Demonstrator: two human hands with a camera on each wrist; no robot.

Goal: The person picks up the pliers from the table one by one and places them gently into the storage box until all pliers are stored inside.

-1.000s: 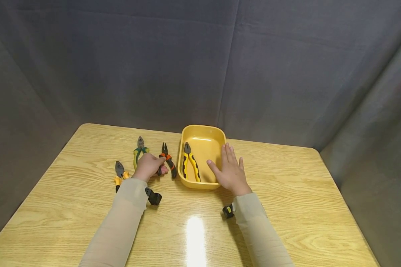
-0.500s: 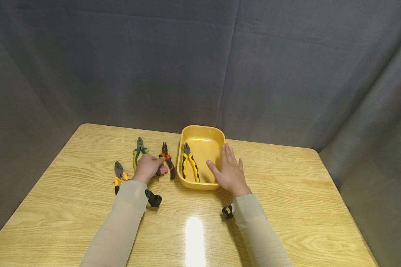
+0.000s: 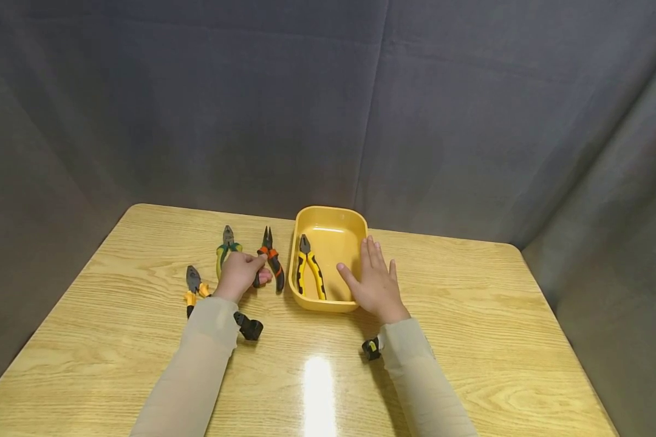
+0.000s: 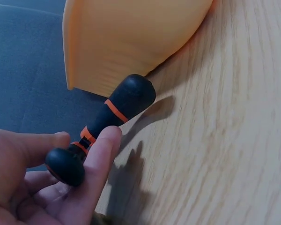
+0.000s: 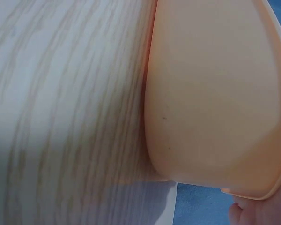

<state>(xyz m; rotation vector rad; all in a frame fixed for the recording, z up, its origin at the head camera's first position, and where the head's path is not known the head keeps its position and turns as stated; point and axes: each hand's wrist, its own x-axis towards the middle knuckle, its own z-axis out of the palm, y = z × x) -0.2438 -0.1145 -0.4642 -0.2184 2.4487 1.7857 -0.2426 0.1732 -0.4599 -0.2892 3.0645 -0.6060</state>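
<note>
Long-nose pliers (image 3: 276,269) with black and orange handles are pinched between the thumb and fingers of my left hand (image 3: 239,274). In the left wrist view, the pliers' handle (image 4: 136,93) stands off the table, with its shadow apart from it. The yellow tray (image 3: 328,306) is just to their right. Inside it, along the left side, lie yellow-and-black pliers (image 3: 317,277). My right hand (image 3: 379,290) rests against the tray's right rim, fingers straight and thumb over the edge; the right wrist view shows mostly the tray's outer wall (image 5: 215,93).
Green-and-yellow pliers (image 3: 228,238) lie behind my left hand. Pliers with orange-yellow and black handles (image 3: 194,282) lie at the left, partly under the forearm. A grey curtain (image 3: 328,109) hangs behind the wooden table (image 3: 470,315).
The long-nose pliers have risen a little in my left hand, their tips shifting away from me. My right hand stays at the tray's rim.
</note>
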